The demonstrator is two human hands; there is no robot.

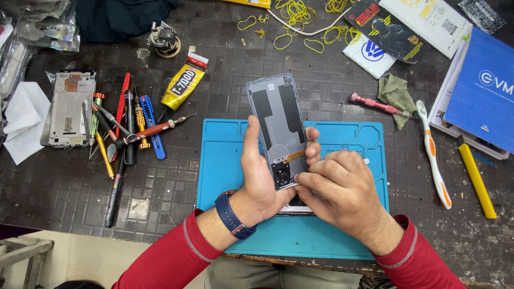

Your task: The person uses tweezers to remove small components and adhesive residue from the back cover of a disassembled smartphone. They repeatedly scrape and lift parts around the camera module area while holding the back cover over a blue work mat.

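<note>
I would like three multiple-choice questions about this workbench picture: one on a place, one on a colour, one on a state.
1. Where does the toothbrush lie?
A. right of the blue mat
B. on the mat
C. among the screwdrivers

2. What colour is the watch strap on the left hand?
A. red
B. dark blue
C. yellow

3. How is the phone back cover held?
A. flat on the mat
B. raised, inner side towards the camera
C. not held at all

Answers:
1 A: it lies on the dark table beyond the mat's right edge.
2 B: a dark blue band sits at the wrist.
3 B: the left hand grips it, the right hand works at its lower end.
</note>
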